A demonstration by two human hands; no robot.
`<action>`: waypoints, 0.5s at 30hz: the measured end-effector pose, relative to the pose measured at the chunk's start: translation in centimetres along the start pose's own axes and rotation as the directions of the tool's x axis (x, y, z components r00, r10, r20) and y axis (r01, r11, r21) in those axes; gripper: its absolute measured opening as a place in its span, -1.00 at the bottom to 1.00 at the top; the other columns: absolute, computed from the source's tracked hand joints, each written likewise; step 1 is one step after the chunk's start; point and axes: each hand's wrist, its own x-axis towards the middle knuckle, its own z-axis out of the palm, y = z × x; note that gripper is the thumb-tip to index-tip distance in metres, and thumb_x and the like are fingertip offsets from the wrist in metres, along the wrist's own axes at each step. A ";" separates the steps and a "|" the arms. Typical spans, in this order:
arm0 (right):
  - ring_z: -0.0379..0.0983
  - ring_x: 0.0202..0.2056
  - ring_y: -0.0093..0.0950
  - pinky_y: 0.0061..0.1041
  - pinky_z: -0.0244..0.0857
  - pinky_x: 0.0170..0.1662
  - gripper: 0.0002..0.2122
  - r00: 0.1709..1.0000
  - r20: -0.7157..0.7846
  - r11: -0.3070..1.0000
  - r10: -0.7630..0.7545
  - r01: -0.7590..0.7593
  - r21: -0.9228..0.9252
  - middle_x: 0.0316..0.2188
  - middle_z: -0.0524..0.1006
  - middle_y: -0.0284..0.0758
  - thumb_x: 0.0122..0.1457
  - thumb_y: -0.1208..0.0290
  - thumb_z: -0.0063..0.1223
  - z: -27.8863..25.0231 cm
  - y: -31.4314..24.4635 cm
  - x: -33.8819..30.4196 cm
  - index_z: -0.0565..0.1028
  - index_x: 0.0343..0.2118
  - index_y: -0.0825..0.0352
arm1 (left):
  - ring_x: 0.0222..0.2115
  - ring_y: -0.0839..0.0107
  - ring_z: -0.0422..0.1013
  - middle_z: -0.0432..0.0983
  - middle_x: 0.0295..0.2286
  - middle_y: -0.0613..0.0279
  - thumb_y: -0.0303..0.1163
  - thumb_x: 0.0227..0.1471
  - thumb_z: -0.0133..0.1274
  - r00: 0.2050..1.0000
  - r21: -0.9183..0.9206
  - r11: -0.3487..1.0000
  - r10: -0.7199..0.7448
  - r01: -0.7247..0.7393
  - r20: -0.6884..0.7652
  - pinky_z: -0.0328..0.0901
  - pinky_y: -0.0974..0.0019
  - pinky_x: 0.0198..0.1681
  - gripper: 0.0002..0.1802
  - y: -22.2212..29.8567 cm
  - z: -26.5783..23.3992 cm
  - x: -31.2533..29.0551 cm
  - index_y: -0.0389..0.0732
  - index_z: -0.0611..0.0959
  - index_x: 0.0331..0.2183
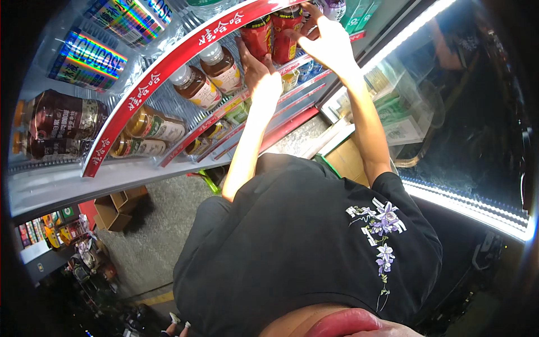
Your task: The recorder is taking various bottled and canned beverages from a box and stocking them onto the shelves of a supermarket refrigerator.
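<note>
Two red drink cans point(286, 36) with dark tops stand side by side on the upper shelf of the drinks cooler. My left hand point(264, 78) is closed around the left red can point(257, 39), with fingers along its left side and lower edge. Beyond the pair, my right hand point(328, 48) curls round another red can point(309, 27), thumb on the near side and fingers over the top. That can is partly hidden by the hand. Left of my left hand stand brown drink bottles point(223, 70) with white caps.
A curved red shelf strip point(147, 84) runs along the shelf front. Large clear bottles point(92, 59) and dark bottles point(64, 121) fill the left; lower shelves hold more drinks. A lit glass door point(449, 101) stands open at the right. Cardboard boxes point(115, 210) sit on the floor.
</note>
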 end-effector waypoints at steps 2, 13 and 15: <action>0.61 -0.31 -0.08 -0.24 0.51 -0.21 -0.17 0.993 0.008 0.939 0.120 -0.111 -0.326 -0.29 0.61 0.00 0.02 -0.06 0.33 0.8 0.5 0.1 0.33 0.14 0.60 | 0.18 -0.33 0.25 0.07 0.21 -0.53 -0.49 0.15 0.15 0.999 -0.002 1.000 0.030 -0.030 -0.012 0.37 -0.10 0.15 -0.08 0.6 0.2 0.2 -0.28 -0.05 0.34; 0.53 -0.11 -0.21 -0.26 0.42 -0.07 -0.13 0.999 0.032 0.993 0.037 -0.034 -0.110 -0.09 0.43 0.04 0.02 0.03 0.39 3.3 4.0 0.3 0.19 0.33 0.29 | 0.16 -0.33 0.27 0.07 0.25 -0.40 -0.45 0.12 0.19 0.968 0.344 0.914 0.247 -0.215 -0.051 0.39 -0.09 0.10 -0.08 0.1 0.0 -1.2 -0.22 0.07 0.37; 0.58 -0.30 -0.30 -0.36 0.45 -0.22 -0.16 0.998 -0.058 0.965 -0.017 0.001 -0.264 -0.34 0.52 -0.12 0.02 -0.02 0.39 3.2 1.7 0.2 0.25 0.28 0.35 | 0.18 -0.33 0.25 0.05 0.27 -0.41 -0.54 0.05 0.18 0.971 0.344 0.917 0.232 -0.202 -0.049 0.38 -0.09 0.11 -0.04 -0.3 0.1 -1.1 -0.16 0.08 0.38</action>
